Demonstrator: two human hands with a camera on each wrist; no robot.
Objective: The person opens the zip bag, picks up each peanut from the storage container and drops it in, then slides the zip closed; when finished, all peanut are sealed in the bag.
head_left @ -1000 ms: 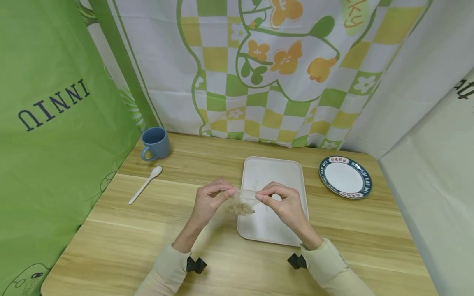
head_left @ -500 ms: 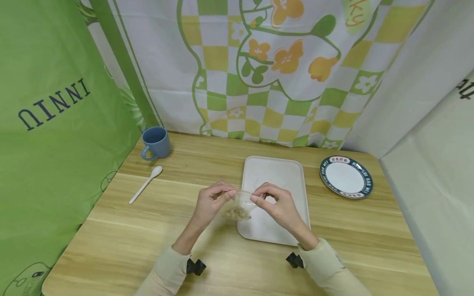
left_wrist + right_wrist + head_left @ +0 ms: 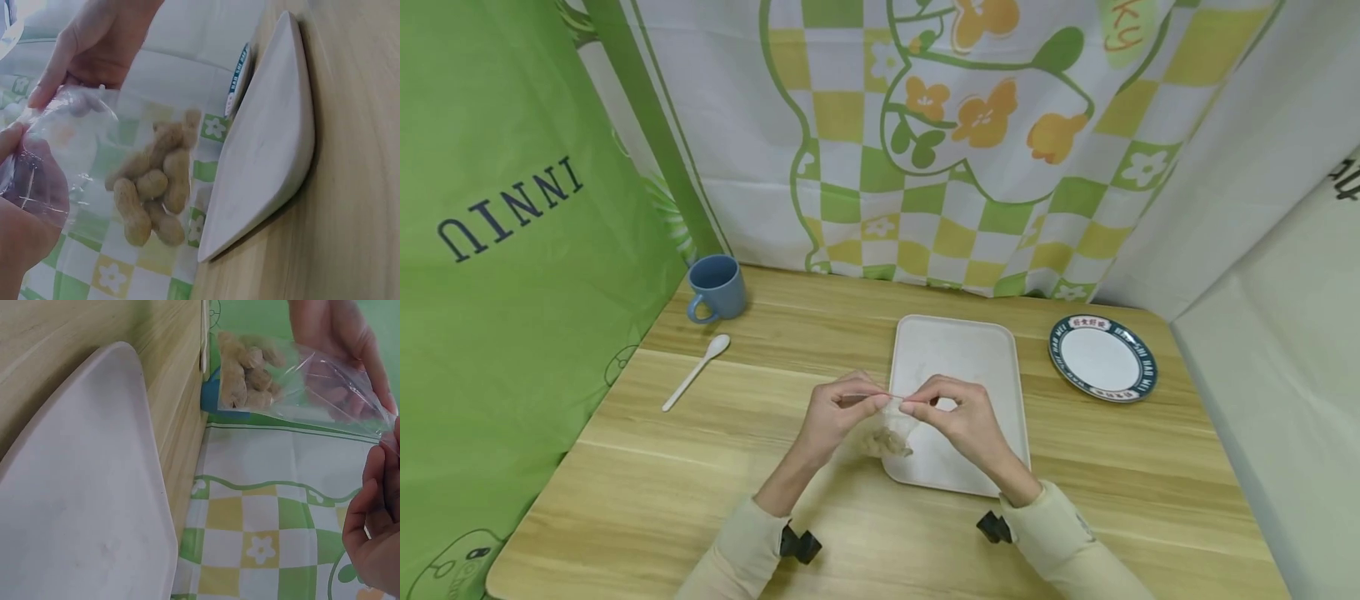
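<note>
A clear plastic bag (image 3: 901, 425) of peanuts (image 3: 887, 443) hangs between my two hands, above the near-left edge of the pale tray (image 3: 953, 350). My left hand (image 3: 838, 417) pinches one side of the bag's top edge with thumb and forefinger. Close beside it, my right hand (image 3: 958, 412) pinches the other side the same way. In the left wrist view, several unshelled peanuts (image 3: 152, 184) lie bunched in the bottom of the see-through bag. The right wrist view shows the bag (image 3: 312, 387) stretched from the fingertips, its far end full of peanuts (image 3: 247, 372).
A blue mug (image 3: 718, 287) stands at the back left of the wooden table (image 3: 625, 492), with a white spoon (image 3: 696, 373) in front of it. On the right lies a white plate (image 3: 1101, 358) with a dark patterned rim. Printed cloth (image 3: 925, 208) hangs behind the table.
The hands have drawn closer together along the bag's top edge, the right hand moving left and the left hand slightly right. The bag of peanuts hangs a little lower.
</note>
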